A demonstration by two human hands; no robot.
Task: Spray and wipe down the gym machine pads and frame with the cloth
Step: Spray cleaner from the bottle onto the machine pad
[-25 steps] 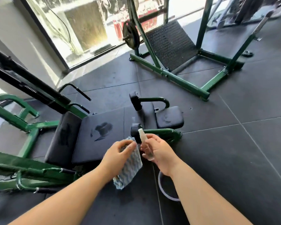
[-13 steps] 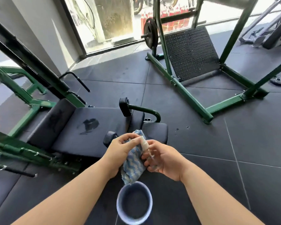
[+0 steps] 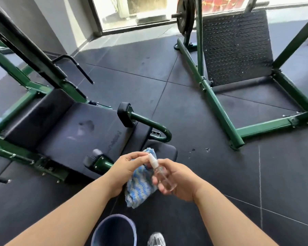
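Cloth (image 3: 140, 188), fluffy, in left hand (image 3: 125, 168); clear bottle (image 3: 163, 177) in right hand (image 3: 182, 181)

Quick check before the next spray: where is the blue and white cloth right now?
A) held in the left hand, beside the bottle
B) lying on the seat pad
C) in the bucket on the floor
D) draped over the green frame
A: the left hand grips the cloth, which hangs below it, right beside the spray bottle held in the right hand.
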